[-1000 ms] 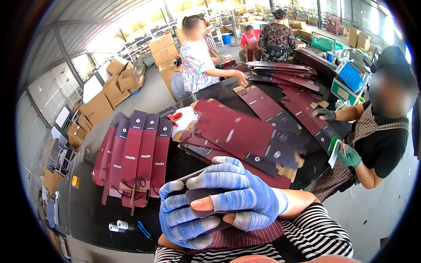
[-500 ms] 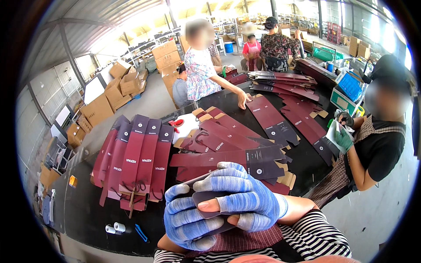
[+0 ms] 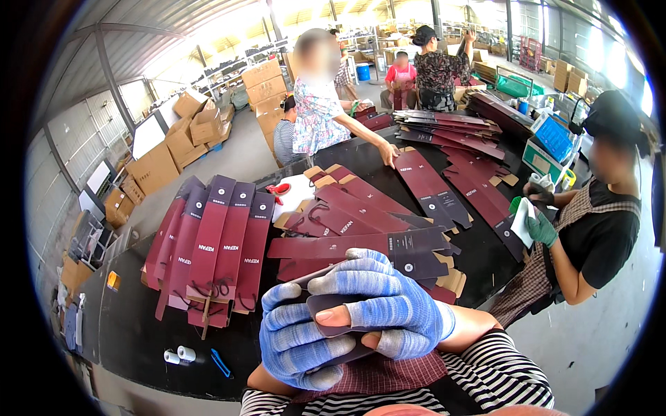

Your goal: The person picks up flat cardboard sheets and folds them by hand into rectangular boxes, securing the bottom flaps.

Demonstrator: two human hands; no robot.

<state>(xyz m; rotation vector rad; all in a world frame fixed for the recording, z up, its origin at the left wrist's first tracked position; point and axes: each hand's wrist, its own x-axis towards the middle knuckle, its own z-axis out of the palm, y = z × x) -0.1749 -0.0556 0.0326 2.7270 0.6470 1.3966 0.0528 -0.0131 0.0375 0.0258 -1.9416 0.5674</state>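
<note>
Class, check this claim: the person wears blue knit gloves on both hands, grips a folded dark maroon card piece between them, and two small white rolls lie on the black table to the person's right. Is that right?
One detail is wrong. In the head view the two small white rolls lie to the person's left, not right, on the black table beside a blue tool. The rest holds: the gloved left hand and right hand grip the folded dark maroon card piece between them.

1 head camera is looking down and forward from the person's head, sitting very close over the gloved hands (image 3: 354,315), taking in the black table (image 3: 139,333) and the hall beyond.
</note>
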